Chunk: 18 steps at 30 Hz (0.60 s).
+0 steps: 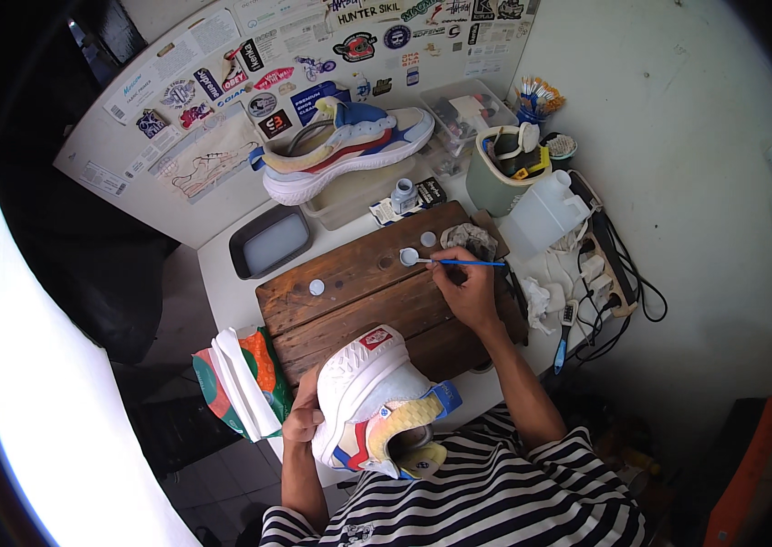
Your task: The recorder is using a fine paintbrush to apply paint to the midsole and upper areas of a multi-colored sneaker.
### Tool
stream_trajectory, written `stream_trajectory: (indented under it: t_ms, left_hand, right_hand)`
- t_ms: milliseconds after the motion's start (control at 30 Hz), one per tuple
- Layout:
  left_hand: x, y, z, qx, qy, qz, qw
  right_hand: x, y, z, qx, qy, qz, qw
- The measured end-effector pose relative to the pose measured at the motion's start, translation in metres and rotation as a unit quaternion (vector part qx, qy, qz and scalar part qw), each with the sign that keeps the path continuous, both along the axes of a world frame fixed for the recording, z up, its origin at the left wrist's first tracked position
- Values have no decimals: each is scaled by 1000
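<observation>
My left hand (304, 415) grips a multicoloured sneaker (363, 387) by its white sole; the shoe is tilted, its heel with a red patch turned up and away from me. Most of the left fingers are hidden behind the sole. Between the fingers of my right hand (468, 290) is a thin blue paintbrush (463, 263). Its tip is at a small round white cap or dish (409, 257) on the dark wooden board (331, 319). Two more small white discs, one a pale disc (316, 287) at the left and one a disc (428, 239) near a crumpled rag (470, 239), lie on the board.
A matching sneaker (340, 150) rests on a clear plastic box (363, 196) at the back. Around the board are a dark tray of liquid (269, 242), a small bottle (403, 196), a white jug (545, 214), a green bin (486, 187), a tissue pack (240, 383) and a power strip (614, 264) with cables.
</observation>
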<state>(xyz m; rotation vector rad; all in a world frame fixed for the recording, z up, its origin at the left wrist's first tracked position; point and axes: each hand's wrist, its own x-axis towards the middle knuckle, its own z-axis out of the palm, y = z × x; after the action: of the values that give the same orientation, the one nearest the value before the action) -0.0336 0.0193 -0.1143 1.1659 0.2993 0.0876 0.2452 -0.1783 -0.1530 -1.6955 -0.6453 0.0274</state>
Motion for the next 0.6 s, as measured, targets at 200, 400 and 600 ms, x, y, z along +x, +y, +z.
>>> stream_trajectory:
  t_ms: [200, 400, 600]
  left_hand:
    - [-2, 1, -8, 11, -20, -5, 1000]
    - [-3, 1, -15, 21, -40, -12, 999]
    - [5, 3, -21, 32, -62, -18, 997]
  right_hand:
    - [-1, -1, 0, 9, 9, 2, 1000]
    - [-1, -4, 2, 21, 9, -11, 1000]
    - [1, -5, 0, 30, 20, -23, 999]
